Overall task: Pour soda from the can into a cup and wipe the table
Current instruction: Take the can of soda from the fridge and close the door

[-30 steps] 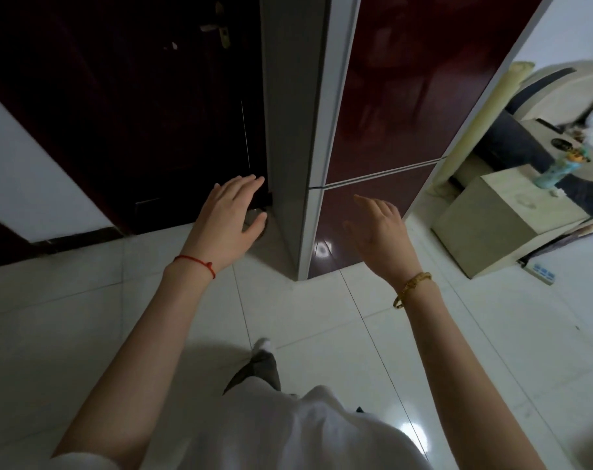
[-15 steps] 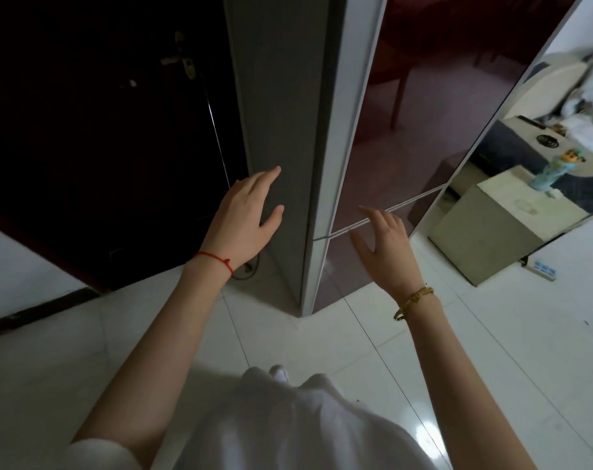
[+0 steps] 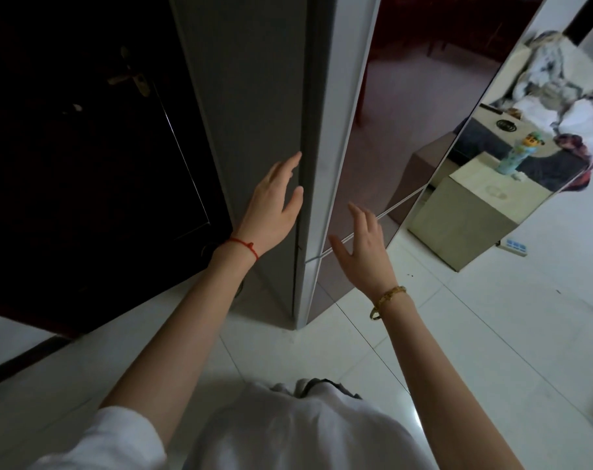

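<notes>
Grey fridge (image 3: 254, 96) side under left hand (image 3: 271, 212) fingers (image 3: 288, 164)

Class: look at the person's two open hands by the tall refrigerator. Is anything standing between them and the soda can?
No can is visible. The closed glossy dark-red refrigerator door faces the right hand; the left hand lies at the grey side panel.
</notes>
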Demonstrator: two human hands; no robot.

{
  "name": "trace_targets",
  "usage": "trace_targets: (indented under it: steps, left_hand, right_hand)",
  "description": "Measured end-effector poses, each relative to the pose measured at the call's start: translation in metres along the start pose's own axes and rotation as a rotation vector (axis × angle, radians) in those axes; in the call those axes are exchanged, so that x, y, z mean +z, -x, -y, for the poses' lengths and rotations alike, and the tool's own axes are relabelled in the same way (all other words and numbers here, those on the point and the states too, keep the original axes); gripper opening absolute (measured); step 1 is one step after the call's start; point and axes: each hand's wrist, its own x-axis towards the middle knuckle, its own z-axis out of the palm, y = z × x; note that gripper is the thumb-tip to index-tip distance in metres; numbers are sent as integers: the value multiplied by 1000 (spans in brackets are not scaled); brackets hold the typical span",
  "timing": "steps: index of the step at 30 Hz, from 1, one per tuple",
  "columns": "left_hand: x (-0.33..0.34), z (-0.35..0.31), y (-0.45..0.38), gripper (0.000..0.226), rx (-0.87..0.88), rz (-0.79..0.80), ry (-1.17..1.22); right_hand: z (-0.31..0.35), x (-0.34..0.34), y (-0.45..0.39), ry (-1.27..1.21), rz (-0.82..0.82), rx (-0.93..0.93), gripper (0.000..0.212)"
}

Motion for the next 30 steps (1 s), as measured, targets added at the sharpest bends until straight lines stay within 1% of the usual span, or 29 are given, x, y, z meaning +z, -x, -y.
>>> trace_targets:
  steps: [4, 9, 13, 19, 25, 28, 30]
  left_hand:
    - [10, -3, -14, 53, -1, 18, 27]
    - [17, -1, -27, 53, -56, 43, 66]
    - [20, 2, -30, 52, -64, 30, 156]
    - [22, 10, -31, 52, -28, 11, 167]
    - [22, 3, -23, 49, 16, 22, 176]
    - [26, -13, -11, 43, 115, 49, 203]
    - [30, -23, -4, 39, 188, 70, 205]
  right_hand:
    - [3, 9, -16, -8, 15, -6, 72]
    - [3, 16, -31, -17, 8, -13, 75]
    - [2, 21, -39, -37, -23, -7, 78]
    - [5, 30, -43, -55, -90, -18, 79]
    - [10, 23, -41, -52, -268, -53, 85]
    - [9, 19, -31, -125, -359, -16, 89]
    - [3, 15, -19, -155, -431, 13, 88]
